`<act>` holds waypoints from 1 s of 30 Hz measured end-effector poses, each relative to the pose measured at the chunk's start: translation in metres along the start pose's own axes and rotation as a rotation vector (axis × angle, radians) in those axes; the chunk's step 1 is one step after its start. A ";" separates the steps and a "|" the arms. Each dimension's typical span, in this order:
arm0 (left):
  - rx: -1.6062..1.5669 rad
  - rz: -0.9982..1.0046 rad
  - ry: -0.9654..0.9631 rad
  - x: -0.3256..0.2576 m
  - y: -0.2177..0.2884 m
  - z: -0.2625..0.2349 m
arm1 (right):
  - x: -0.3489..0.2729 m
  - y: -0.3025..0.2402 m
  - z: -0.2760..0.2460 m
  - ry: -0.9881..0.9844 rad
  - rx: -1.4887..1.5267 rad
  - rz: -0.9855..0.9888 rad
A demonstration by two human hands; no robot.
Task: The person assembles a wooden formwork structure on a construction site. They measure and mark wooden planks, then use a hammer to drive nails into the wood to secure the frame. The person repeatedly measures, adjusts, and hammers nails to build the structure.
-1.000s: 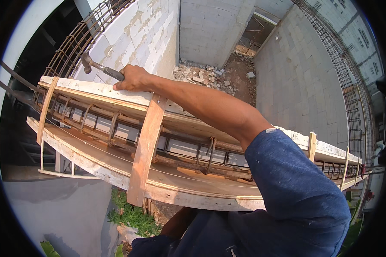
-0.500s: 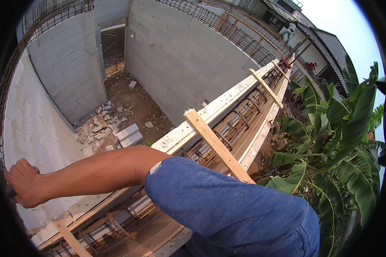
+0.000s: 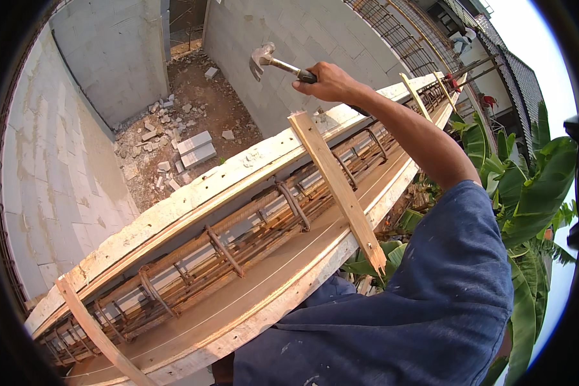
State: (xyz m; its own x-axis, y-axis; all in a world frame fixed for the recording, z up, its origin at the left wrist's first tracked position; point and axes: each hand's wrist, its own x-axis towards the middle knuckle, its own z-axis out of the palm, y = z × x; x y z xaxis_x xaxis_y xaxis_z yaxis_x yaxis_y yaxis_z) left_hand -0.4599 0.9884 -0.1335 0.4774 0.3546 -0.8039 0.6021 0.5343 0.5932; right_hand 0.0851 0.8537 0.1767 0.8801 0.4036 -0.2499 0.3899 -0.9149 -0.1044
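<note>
My right hand (image 3: 328, 82) is closed around the dark grip of a claw hammer (image 3: 283, 65), raised above the far edge of a long timber formwork (image 3: 251, 154). The hammer's metal head points left, over the drop beyond the formwork, and touches nothing. Just below my hand, a wooden crosspiece (image 3: 334, 186) spans both formwork boards, its near end splintered. Inside the formwork lies a cage of rusty rebar (image 3: 228, 251) with bent stirrups. A thin pale string runs lengthwise beside the bars. My left hand is out of sight.
A second crosspiece (image 3: 100, 334) bridges the formwork at lower left, with others farther along. Beyond it, pale block walls (image 3: 77, 174) enclose a sunken dirt floor with rubble and stacked blocks (image 3: 196, 151). Banana leaves (image 3: 527, 193) crowd the right side. Another person (image 3: 462, 42) is in the distance.
My right arm has swung from the far left up to the upper middle, bringing the hammer fully into view. More of the formwork and rebar shows, and the view has shifted.
</note>
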 end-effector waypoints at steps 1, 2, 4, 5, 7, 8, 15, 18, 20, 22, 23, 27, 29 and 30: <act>0.009 0.000 0.003 -0.003 0.001 0.000 | 0.000 0.021 0.009 -0.005 0.046 0.008; 0.013 0.005 0.010 -0.006 0.001 0.001 | 0.002 0.039 0.015 -0.011 0.069 0.041; 0.015 0.010 0.021 -0.010 0.001 0.002 | 0.005 0.064 0.028 -0.033 0.093 0.098; 0.019 0.014 0.026 -0.013 0.002 0.002 | 0.003 0.073 0.035 -0.042 0.109 0.092; 0.029 0.021 0.044 -0.018 0.003 0.003 | 0.001 0.083 0.043 -0.030 0.187 0.001; 0.042 0.026 0.046 -0.022 0.003 0.004 | -0.001 0.086 0.045 -0.045 0.217 -0.006; 0.124 0.078 0.079 -0.066 0.000 0.004 | -0.007 0.079 0.044 -0.034 0.141 -0.027; 0.226 0.119 0.072 -0.105 0.013 0.004 | -0.007 0.074 0.045 -0.015 0.154 -0.076; 0.399 0.193 0.060 -0.141 0.038 0.002 | -0.007 0.074 0.046 0.014 0.147 -0.076; 0.640 0.357 0.099 -0.178 0.074 -0.001 | -0.008 0.076 0.048 0.032 0.157 -0.049; 0.750 0.489 0.142 -0.192 0.093 -0.001 | -0.011 0.077 0.049 0.074 0.174 -0.073; 0.910 1.412 0.454 -0.185 0.154 0.033 | -0.016 0.076 0.047 0.074 0.138 -0.091; 1.098 1.279 0.560 -0.167 0.165 0.058 | -0.017 0.076 0.046 0.101 0.136 -0.096; 1.183 1.173 0.563 -0.161 0.167 0.068 | -0.017 0.077 0.047 0.110 0.140 -0.102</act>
State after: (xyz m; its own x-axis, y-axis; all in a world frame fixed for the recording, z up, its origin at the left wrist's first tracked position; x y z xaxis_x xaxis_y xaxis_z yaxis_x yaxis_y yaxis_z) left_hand -0.3922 0.9685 0.0980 0.8554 0.4434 0.2676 0.3548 -0.8781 0.3210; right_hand 0.0872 0.7761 0.1279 0.8652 0.4855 -0.1255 0.4439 -0.8579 -0.2587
